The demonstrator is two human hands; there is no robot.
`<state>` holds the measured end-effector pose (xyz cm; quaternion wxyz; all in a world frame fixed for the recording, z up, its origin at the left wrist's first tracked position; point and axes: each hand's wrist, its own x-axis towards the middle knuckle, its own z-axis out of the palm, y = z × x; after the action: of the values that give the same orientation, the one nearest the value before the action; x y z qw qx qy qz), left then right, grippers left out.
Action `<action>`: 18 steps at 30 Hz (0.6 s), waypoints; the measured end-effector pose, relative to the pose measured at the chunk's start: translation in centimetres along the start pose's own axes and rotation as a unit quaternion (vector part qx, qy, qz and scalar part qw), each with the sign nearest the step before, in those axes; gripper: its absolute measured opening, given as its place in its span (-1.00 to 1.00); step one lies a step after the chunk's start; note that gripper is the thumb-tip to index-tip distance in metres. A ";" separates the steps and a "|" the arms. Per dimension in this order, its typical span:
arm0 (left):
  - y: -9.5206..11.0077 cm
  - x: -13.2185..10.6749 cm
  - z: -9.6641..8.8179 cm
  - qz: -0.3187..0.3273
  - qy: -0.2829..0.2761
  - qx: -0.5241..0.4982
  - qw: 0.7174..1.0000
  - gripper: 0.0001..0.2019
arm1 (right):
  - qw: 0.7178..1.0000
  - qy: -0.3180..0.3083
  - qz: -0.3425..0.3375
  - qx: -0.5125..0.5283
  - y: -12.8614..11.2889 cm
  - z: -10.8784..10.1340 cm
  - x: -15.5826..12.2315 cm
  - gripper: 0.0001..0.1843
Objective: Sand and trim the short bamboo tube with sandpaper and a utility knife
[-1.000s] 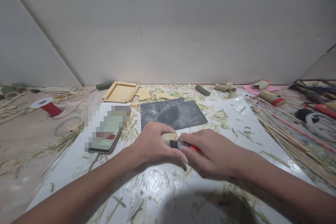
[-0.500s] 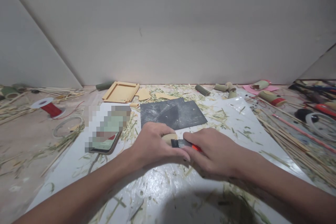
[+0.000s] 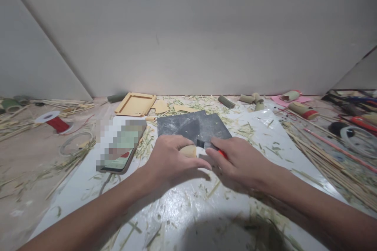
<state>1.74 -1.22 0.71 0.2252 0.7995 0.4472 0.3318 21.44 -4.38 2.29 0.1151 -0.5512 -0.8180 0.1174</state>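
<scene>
My left hand (image 3: 171, 157) is wrapped round a short pale piece of bamboo (image 3: 188, 151), whose cut end faces right between thumb and fingers. In my right hand (image 3: 232, 157) is a utility knife (image 3: 208, 145) with a red part on its handle; its dark blade end points left. A small gap separates the blade from the bamboo. Just beyond both hands lie dark sheets that look like sandpaper (image 3: 188, 125), dusted with pale powder. Under my hands spreads a shiny white sheet (image 3: 182, 208) strewn with green and pale shavings.
Left of my hands lies a phone (image 3: 120, 153) with a cable. Farther left stand a red thread spool (image 3: 57, 122) and a clear tape ring (image 3: 75, 144). A wooden tray (image 3: 135, 104) sits by the wall. Bamboo tubes (image 3: 226, 102) and thin sticks (image 3: 330, 157) lie around.
The knife has drawn away from the end of the bamboo, slightly up and right, so a gap shows between them. My left hand keeps its hold on the bamboo.
</scene>
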 end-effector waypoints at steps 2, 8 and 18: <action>-0.1 0.2 -0.1 -0.034 -0.034 -0.011 0.999 -0.61 | 1.000 0.013 0.006 0.018 0.3 0.0 0.3 -0.60; -0.5 0.7 0.0 -0.021 -0.106 -0.063 0.992 -0.77 | 0.999 -0.001 -0.001 0.035 0.8 0.2 0.6 -0.65; -0.5 0.3 -0.4 -0.135 -0.162 -0.233 0.949 -0.71 | 0.995 0.043 -0.008 0.085 1.4 -0.1 0.9 -0.71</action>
<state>1.23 -0.66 0.74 0.5179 0.6996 0.4187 0.2589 22.37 -3.07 1.97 0.1973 -0.5374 -0.8038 0.1618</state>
